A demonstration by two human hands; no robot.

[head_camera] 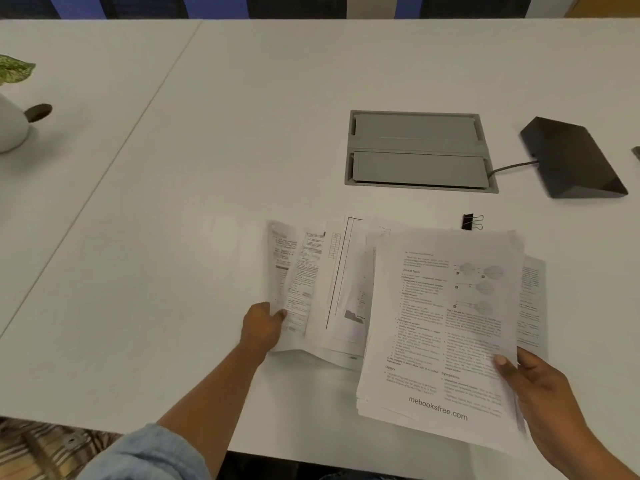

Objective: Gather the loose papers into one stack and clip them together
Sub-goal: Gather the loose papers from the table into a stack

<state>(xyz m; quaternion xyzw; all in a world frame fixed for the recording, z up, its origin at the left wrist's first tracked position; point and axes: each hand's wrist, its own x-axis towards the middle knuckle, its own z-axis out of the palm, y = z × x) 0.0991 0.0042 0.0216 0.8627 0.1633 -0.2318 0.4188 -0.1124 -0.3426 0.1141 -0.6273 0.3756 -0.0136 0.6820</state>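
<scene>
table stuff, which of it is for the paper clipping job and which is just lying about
For the job:
- papers, bunches gripped by the left hand and right hand
- black binder clip, lying untouched behind the papers

Just lying about:
- grey cable hatch set in the table
- black wedge-shaped device with its cord
- white plant pot at the far left

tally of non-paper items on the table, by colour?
Black: 2, the binder clip and the wedge-shaped box with a cable
Grey: 1, the cable hatch set in the table
White: 1, the plant pot
Total: 4
</scene>
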